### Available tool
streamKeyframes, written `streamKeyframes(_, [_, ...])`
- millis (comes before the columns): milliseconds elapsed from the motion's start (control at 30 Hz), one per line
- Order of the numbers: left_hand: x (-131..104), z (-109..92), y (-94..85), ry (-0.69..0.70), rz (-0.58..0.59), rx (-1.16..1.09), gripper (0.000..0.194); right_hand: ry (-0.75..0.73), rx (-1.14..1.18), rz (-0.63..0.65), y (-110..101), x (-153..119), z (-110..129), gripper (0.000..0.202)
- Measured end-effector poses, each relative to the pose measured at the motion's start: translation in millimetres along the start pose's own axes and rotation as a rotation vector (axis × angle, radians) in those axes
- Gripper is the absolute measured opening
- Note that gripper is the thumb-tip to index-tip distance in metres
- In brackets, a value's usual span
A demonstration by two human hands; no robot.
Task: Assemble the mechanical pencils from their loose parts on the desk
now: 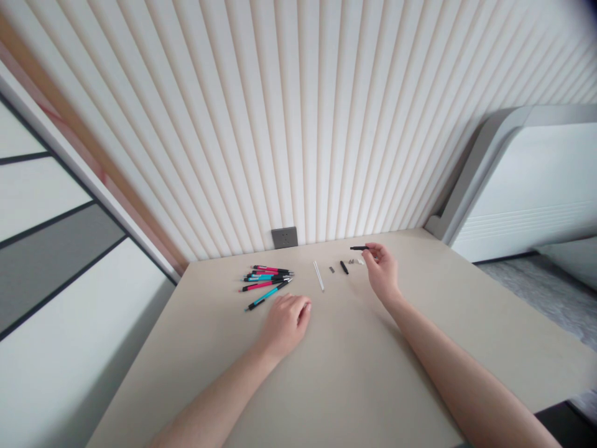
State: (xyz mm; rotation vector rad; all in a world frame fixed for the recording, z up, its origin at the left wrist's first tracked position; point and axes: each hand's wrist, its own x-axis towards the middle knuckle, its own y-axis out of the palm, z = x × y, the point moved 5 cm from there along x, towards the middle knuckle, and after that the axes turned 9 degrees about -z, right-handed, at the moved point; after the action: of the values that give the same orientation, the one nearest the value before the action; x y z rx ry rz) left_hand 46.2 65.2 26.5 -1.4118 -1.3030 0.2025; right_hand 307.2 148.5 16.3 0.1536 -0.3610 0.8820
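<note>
Between the thumb and fingers of my right hand (381, 269) is a short black pen part (358, 248), held level above the table's back right. My left hand (288, 320) rests on the table with its fingers curled; whether anything is inside cannot be seen. Just beyond it lie several pens, among them a blue one (269, 295) and a red one (261, 285). Two thin white sticks (319, 276) lie side by side in the middle. Right of them are a small grey piece (331, 269), a black part (344, 267) and some tiny pieces (351, 261) near a white one (360, 262).
The beige table (345, 386) meets a ribbed white wall (298, 124) with a dark socket (284, 237) low down. A white and grey panelled surface (41, 249) stands at the left. On the right is a bed with a pale headboard (532, 180).
</note>
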Motion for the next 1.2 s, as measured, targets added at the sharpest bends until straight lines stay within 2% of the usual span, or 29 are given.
streamKeyframes(200, [-0.1, -0.4, 0.2, -0.004, 0.013, 0.008, 0.016, -0.020, -0.080, -0.010, -1.8, 1.0, 0.5, 0.033])
streamKeyframes(500, [1.0, -1.4, -0.7, -0.004, 0.026, 0.020, 0.015, -0.038, -0.071, 0.021, -0.6, 0.5, -2.4, 0.032])
streamKeyframes(733, [-0.1, -0.6, 0.4, -0.002, 0.025, 0.014, 0.015, 0.000, -0.164, 0.146, 6.5, -3.3, -6.7, 0.035])
streamKeyframes(933, [0.2, -0.8, -0.2, -0.006, 0.016, -0.002, 0.015, -0.146, -0.315, 0.219, 11.4, -9.5, -2.6, 0.033])
streamKeyframes(1200, [0.2, -1.7, -0.9, 0.003, 0.010, -0.001, 0.016, -0.324, -0.517, 0.388, 19.0, -18.2, -11.5, 0.023])
